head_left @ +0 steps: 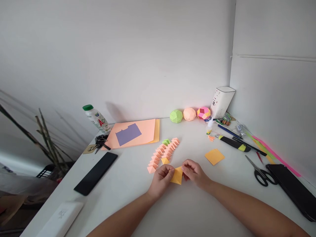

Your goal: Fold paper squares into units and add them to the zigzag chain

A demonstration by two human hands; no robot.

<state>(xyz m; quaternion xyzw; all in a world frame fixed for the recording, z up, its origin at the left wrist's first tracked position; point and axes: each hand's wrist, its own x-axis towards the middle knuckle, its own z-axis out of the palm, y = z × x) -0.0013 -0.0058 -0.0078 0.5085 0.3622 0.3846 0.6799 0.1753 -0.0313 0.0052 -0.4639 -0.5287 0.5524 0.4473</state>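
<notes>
A small folded square of orange-yellow paper (177,176) is held between my two hands, low over the front middle of the table. My left hand (163,177) pinches its left edge between thumb and fingers. At its upper right edge, my right hand (194,172) has the paper in a fingertip pinch. Just beyond them stand two rows of folded peach paper units (158,154), with a green unit (166,142) at the far end and a yellow unit (165,160) at the near end. To the right lies a stack of orange-yellow paper squares (214,156).
Three paper balls (189,114) line the wall beside a white container (222,102). Scissors (261,172), a utility knife (234,143), a glue bottle (209,126) and a black case (293,191) lie right. Left are paper sheets (148,131), a phone (96,173) and a bottle (96,118).
</notes>
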